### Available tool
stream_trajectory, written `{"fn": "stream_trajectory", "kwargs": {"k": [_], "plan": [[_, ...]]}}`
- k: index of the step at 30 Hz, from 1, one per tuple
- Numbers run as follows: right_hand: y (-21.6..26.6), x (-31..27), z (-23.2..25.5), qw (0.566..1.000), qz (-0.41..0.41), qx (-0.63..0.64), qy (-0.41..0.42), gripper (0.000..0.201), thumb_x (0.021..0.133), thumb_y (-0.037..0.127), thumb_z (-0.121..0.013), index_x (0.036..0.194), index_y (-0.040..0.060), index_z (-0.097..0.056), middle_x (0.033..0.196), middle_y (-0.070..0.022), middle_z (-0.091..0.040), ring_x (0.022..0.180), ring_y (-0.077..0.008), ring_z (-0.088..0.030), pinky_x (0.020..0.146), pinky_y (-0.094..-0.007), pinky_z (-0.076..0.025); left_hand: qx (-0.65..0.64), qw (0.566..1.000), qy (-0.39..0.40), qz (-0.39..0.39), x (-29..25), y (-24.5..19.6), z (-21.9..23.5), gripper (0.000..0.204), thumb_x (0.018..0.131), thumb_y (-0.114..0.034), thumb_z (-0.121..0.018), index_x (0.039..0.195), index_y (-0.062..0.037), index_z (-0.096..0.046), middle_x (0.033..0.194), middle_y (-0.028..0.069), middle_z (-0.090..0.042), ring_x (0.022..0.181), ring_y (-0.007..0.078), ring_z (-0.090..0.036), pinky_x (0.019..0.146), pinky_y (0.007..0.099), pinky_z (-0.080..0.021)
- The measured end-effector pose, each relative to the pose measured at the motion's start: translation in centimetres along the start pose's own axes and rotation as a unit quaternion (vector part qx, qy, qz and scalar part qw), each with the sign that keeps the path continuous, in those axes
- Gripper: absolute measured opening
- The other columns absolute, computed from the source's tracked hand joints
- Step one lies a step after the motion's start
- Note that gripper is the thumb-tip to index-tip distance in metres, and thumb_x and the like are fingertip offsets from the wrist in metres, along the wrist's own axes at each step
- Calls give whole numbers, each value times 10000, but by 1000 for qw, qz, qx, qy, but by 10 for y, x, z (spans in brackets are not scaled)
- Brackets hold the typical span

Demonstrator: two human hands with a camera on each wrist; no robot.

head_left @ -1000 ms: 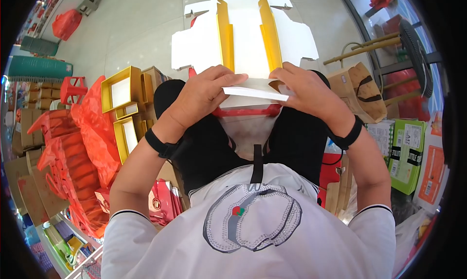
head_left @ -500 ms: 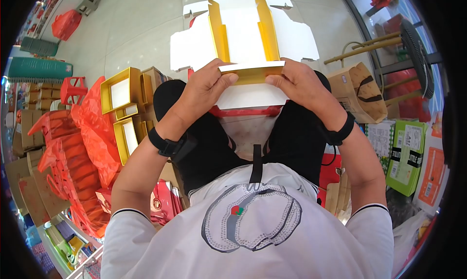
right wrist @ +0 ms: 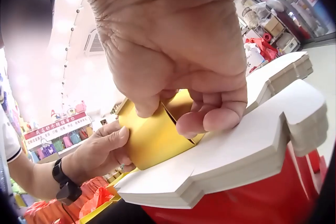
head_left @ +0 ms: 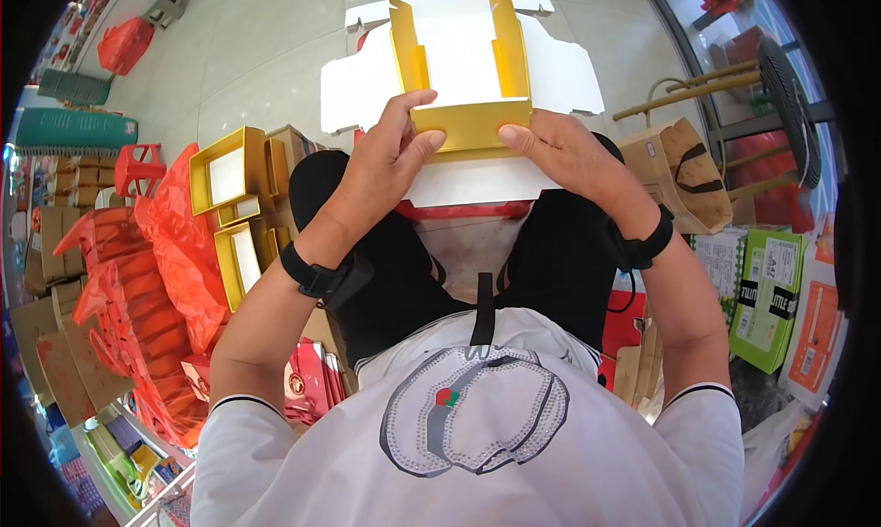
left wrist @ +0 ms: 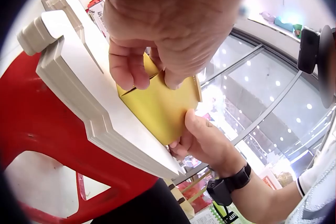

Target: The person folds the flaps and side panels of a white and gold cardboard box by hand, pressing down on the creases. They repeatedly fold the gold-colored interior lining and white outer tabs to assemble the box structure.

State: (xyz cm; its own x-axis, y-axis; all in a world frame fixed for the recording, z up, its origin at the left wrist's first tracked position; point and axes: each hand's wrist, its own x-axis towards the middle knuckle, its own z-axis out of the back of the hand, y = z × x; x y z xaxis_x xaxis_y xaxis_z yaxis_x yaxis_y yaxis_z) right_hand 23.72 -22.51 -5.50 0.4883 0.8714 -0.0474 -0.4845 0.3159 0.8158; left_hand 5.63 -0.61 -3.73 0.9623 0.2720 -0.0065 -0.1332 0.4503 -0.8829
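A partly folded box, gold outside and white inside, lies on a stack of white die-cut card sheets [head_left: 562, 77]. Its near wall [head_left: 473, 126] stands upright, and two gold side walls run away from the body. My left hand [head_left: 385, 151] pinches the near left corner, thumb on the gold face. At the near right corner my right hand [head_left: 574, 160] grips the wall, thumb in front. In the left wrist view a thin slit shows beside my left fingers on the gold card [left wrist: 163, 106]; the right wrist view shows a similar slit by my right fingers.
A red stool [head_left: 459, 211] carries the stack between the knees. Finished gold boxes [head_left: 220, 173] and red plastic bags [head_left: 138, 316] lie at the left. A brown paper bag [head_left: 674, 173], a green box [head_left: 764, 297] and a fan stand at the right.
The near flap has turned from lying tilted with its white side showing to standing upright, gold side towards me. My hands have shifted to its two ends, and the side walls stand straighter.
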Motion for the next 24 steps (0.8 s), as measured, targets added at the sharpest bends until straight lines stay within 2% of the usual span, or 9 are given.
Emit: {"fn": "stream_trajectory", "kwargs": {"k": [3,6,9,10,12,13,16,18,24], "plan": [[14,-3,0,999,-5,-44,-20,586,1068,534,-596,1086,-47,-675,800,-205,-684,765,-374,-678,716,-449,-538,35,998,-39,-40,-3,-5,-5,511,1075,-186,-680,1513,-50,-455,987,24,-563,727,81,-519,709,282,-519],[34,-8,4,995,-20,-76,-54,545,1041,511,-645,1201,-10,-632,857,-211,-718,796,-409,-707,720,-474,-555,105,986,-73,-110,-2,-3,-7,465,1043,-150,-707,1465,-85,-524,1180,83,-577,774,157,-631,717,321,-563],[45,-15,-2,982,5,-150,-112,494,993,443,-721,1281,59,-604,936,-183,-721,811,-406,-716,722,-483,-570,266,952,-55,-143,-7,-8,-7,352,1016,-156,-722,1353,-117,-629,1348,142,-528,876,270,-707,746,381,-594],[47,-17,-3,974,21,-183,-135,485,976,415,-747,1299,86,-598,959,-168,-716,811,-399,-717,720,-484,-575,274,951,-48,-134,-9,-11,-5,312,1007,-159,-727,1307,-120,-651,1333,135,-545,906,286,-711,758,391,-597],[42,-20,-4,967,71,-216,-115,422,955,365,-770,1262,116,-623,995,-144,-684,810,-376,-712,709,-472,-575,291,949,-31,-117,-11,-17,-1,232,990,-165,-735,1215,-127,-697,1304,121,-578,965,320,-719,782,411,-602],[40,-22,-4,962,96,-232,-104,394,944,341,-781,1244,131,-636,1012,-132,-668,810,-365,-710,703,-466,-575,294,947,-21,-123,-10,-19,-2,219,985,-165,-735,1197,-123,-699,1267,109,-596,962,310,-718,782,410,-601],[39,-19,-4,966,65,-245,-42,292,956,300,-767,1174,138,-659,1003,-119,-624,820,-334,-705,696,-447,-570,311,940,3,-137,-8,-22,-5,196,971,-157,-735,1158,-112,-696,1155,77,-636,952,289,-716,774,410,-595],[41,-17,-4,963,60,-260,-31,257,955,282,-767,1127,122,-663,1000,-128,-630,832,-339,-705,709,-452,-568,330,933,19,-143,-7,-17,-8,201,962,-143,-733,1153,-108,-681,1077,64,-649,944,289,-713,761,417,-590],[37,-13,-5,960,47,-276,-3,221,947,234,-763,1070,80,-663,960,-157,-665,860,-371,-718,746,-476,-569,374,918,85,-102,-1,-20,-5,211,983,-148,-700,1138,-78,-574,1027,110,-648,867,344,-717,720,460,-571]]}}
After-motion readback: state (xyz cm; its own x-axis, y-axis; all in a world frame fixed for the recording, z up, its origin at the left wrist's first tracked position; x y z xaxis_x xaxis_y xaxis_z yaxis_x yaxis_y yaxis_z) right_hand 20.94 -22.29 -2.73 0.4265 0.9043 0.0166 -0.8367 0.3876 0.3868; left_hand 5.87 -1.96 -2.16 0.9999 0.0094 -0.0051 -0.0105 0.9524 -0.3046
